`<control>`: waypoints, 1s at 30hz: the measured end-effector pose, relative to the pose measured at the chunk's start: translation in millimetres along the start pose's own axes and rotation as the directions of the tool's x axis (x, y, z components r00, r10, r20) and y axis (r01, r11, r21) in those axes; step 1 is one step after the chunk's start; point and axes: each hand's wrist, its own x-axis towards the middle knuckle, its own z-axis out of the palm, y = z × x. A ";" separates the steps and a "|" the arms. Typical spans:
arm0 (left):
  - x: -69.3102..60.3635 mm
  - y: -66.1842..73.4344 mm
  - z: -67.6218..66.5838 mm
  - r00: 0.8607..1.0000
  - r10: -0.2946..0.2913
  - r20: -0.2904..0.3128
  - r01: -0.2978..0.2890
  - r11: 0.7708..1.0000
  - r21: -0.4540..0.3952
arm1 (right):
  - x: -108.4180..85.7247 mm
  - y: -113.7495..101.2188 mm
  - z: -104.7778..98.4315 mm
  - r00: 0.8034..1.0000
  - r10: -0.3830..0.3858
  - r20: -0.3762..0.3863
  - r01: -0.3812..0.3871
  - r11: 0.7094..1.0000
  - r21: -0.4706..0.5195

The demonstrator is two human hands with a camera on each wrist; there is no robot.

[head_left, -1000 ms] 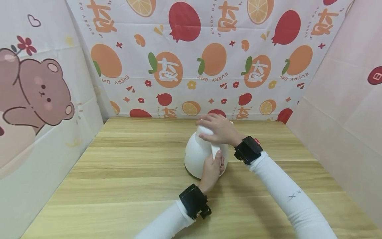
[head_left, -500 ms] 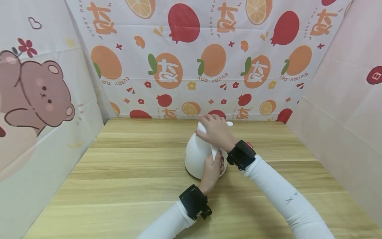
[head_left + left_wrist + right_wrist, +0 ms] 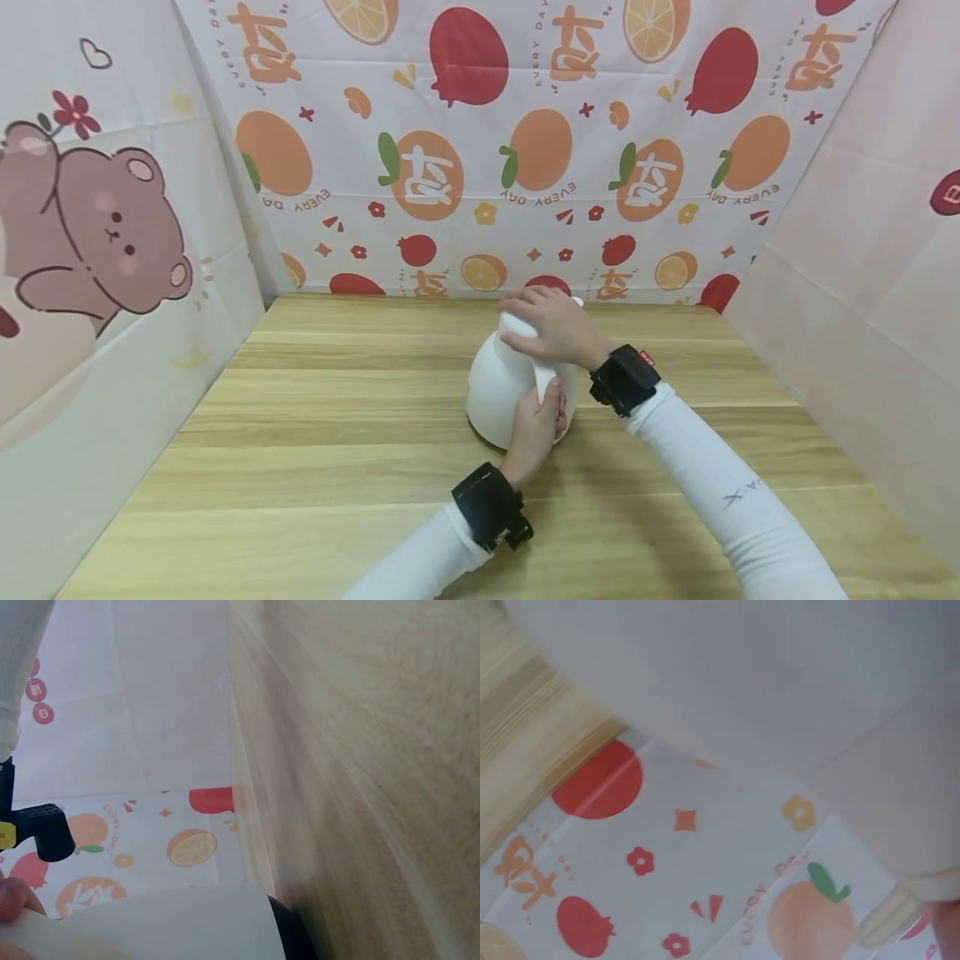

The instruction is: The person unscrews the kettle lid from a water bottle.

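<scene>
The smooth white, dome-shaped jug stands upright on the pale wood-grained tabletop, directly beneath both of your hands. Your left hand is curled round the slim white upright handle on the jug's near side, so the rounded body lies just beyond that grip. Your right hand lies over the jug's top, gripping the round white lid between thumb and fingers. A small white tab shows past your right knuckles, at the jug's far side. The dark base rim of the jug meets the wood.
</scene>
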 end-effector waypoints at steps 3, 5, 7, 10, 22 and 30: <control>0.4 -0.5 0.8 1.000 0.006 -0.004 -0.006 1.000 0.011 | -1.2 8.8 0.7 0.996 -0.083 -0.019 0.084 0.996 0.037; 0.7 -0.5 1.4 1.000 0.010 -0.004 -0.010 1.000 0.014 | -1.3 12.2 0.8 0.992 -0.120 -0.025 0.121 0.992 0.043; 1.0 -0.8 2.0 1.000 0.018 -0.011 -0.018 1.000 0.015 | -1.0 12.3 -1.1 0.991 -0.133 -0.016 0.134 0.990 0.048; 1.3 -0.7 2.5 0.999 0.025 -0.023 -0.025 1.000 0.014 | 0.2 5.9 -6.3 0.996 -0.085 0.039 0.082 0.994 0.066; 0.8 -1.0 0.4 1.000 -0.016 -0.015 0.016 1.000 -0.020 | 7.4 -28.1 -4.3 0.957 0.278 0.080 -0.271 0.958 -0.089; 0.6 1.4 -0.7 1.000 0.013 -0.008 -0.013 1.000 0.009 | 3.8 -14.3 -1.1 0.990 0.139 0.013 -0.138 0.990 -0.042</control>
